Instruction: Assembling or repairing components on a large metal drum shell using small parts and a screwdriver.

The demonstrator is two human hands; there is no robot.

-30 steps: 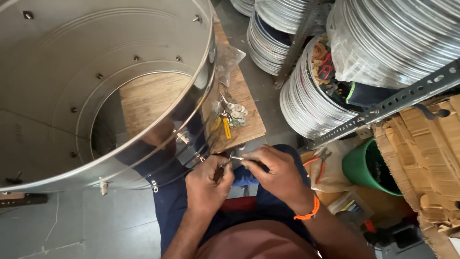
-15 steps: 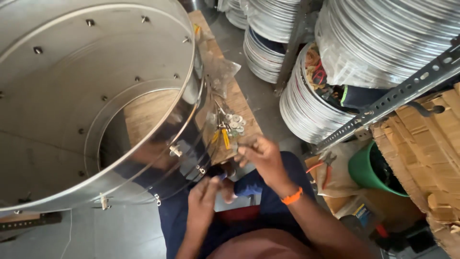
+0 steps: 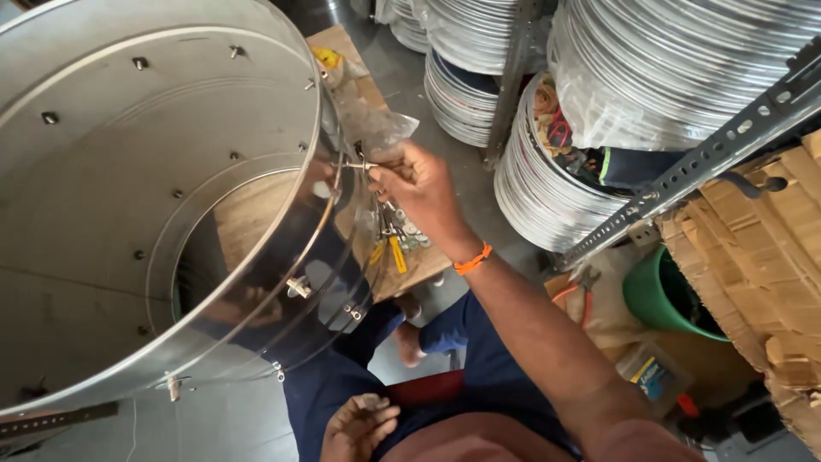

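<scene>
**Bolt held at the drum's rim**

The right hand [image 3: 419, 190] pinches a small bolt [image 3: 352, 165] between fingertips, holding it against the rim of the big steel drum [image 3: 128, 197]. The left hand [image 3: 359, 425] rests low near the lap, fingers loosely curled around something small. More hardware [image 3: 398, 233] lies on the board [image 3: 410, 265] just beside the drum.

Stacks of ribbed metal discs [image 3: 479, 77] are leaning against a perforated steel angle bar [image 3: 710, 154]. A green bucket [image 3: 663, 295] is sitting beside layered cardboard [image 3: 761, 257]. Pliers with orange grips [image 3: 577, 291] are lying near it. Loose fasteners [image 3: 406, 235] are resting on a wooden board [image 3: 419, 265].
</scene>
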